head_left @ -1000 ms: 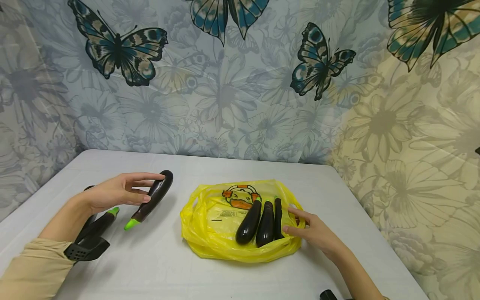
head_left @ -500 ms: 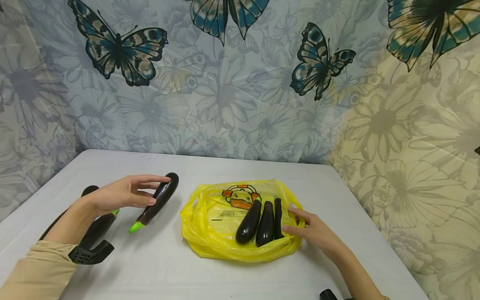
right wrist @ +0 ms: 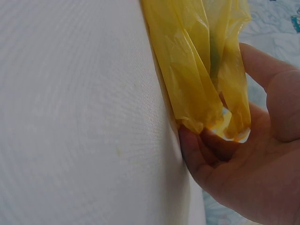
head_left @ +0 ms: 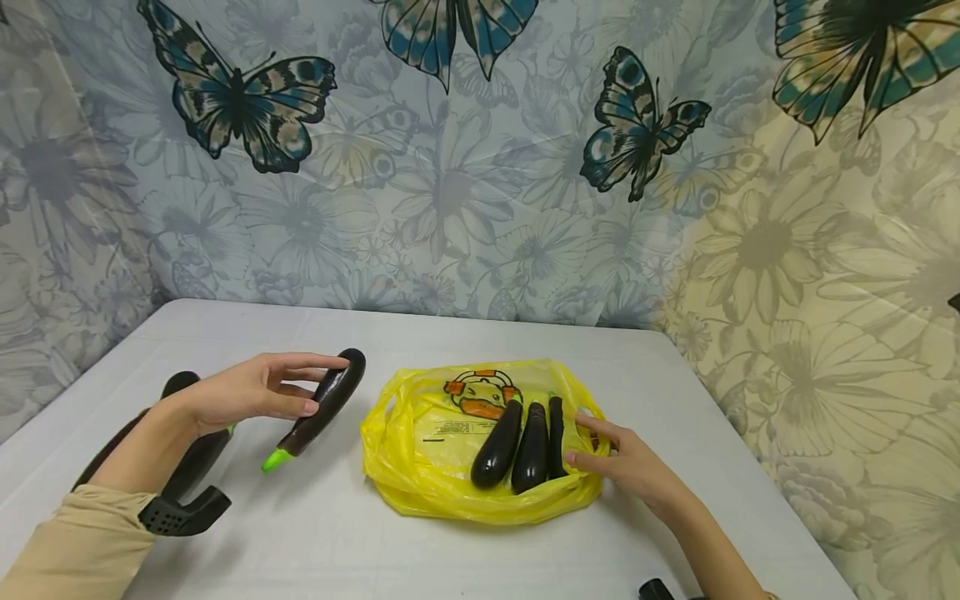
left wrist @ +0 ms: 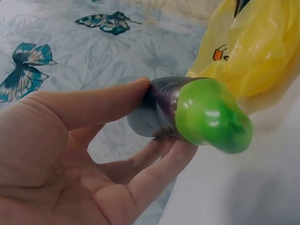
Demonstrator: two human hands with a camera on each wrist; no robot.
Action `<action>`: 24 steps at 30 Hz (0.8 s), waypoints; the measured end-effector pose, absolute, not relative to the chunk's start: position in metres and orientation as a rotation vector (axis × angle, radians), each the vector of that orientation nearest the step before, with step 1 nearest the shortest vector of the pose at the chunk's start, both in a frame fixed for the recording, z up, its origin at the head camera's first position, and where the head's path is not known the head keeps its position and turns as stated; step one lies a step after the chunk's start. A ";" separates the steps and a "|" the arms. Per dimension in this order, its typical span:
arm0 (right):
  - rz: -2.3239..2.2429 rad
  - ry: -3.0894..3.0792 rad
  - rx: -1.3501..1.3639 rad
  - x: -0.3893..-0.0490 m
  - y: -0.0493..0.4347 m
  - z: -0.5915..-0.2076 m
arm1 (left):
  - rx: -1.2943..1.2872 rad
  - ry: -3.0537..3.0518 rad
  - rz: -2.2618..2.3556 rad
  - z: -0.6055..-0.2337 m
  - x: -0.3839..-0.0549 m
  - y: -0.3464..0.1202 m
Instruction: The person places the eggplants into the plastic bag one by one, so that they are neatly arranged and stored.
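My left hand [head_left: 258, 387] pinches a dark, glossy eggplant [head_left: 326, 404] between thumb and fingers, above the table left of a yellow plastic bag [head_left: 405, 492]. The eggplant's bright green stem end [left wrist: 211, 115] points toward the camera in the left wrist view. At the bag's right side, my right hand [head_left: 637, 467] grips the edge, its thumb on one face and its fingers curled under the handle part [right wrist: 225, 93]. Inside the opened bag lie three more eggplants [head_left: 497, 450], side by side. A cartoon duck print shows on the bag's far inner wall.
Under and beside my left forearm lie more eggplants [head_left: 197, 462], partly covered by the arm and the black wrist strap [head_left: 187, 512]. The white table [head_left: 420, 558] ends at a butterfly-patterned cloth backdrop [head_left: 450, 208]. A black piece [head_left: 655, 589] shows by my right forearm.
My left hand has moved a little right and toward me with its eggplant, nearing the bag. The eggplants under that arm show more. My right hand and the bag stay put.
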State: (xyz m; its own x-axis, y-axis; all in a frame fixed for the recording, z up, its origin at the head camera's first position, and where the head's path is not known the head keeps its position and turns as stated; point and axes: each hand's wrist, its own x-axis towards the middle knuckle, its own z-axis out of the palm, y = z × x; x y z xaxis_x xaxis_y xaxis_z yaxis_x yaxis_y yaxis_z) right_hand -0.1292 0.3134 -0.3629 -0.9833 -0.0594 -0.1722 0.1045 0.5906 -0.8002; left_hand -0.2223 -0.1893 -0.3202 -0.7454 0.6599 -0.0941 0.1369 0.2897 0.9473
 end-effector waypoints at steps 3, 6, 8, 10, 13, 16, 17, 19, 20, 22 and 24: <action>-1.343 2.635 0.040 -0.129 0.313 -0.363 | 0.725 2.094 1.468 -0.318 -0.218 -0.185; -1.338 2.639 0.044 -0.129 0.313 -0.363 | 0.725 2.097 1.476 -0.314 -0.213 -0.177; -1.337 2.642 0.042 -0.130 0.313 -0.364 | 0.721 2.096 1.496 -0.312 -0.209 -0.170; -1.335 2.645 0.036 -0.130 0.313 -0.364 | 0.726 2.088 1.524 -0.310 -0.205 -0.160; -1.332 2.646 0.032 -0.130 0.313 -0.364 | 0.757 2.079 1.563 -0.307 -0.198 -0.142; -1.331 2.650 0.033 -0.130 0.313 -0.363 | 0.793 2.052 1.585 -0.303 -0.193 -0.122; -1.330 2.652 0.033 -0.130 0.313 -0.363 | 0.807 2.047 1.584 -0.302 -0.192 -0.116; -1.332 2.653 0.033 -0.129 0.313 -0.362 | 0.830 2.027 1.585 -0.300 -0.189 -0.106; -1.334 2.654 0.032 -0.129 0.313 -0.362 | 0.839 2.022 1.583 -0.300 -0.189 -0.102; -1.335 2.653 0.029 -0.129 0.313 -0.362 | 0.851 2.013 1.575 -0.300 -0.188 -0.094; -1.337 2.654 0.023 -0.129 0.313 -0.363 | 0.854 2.003 1.573 -0.302 -0.187 -0.088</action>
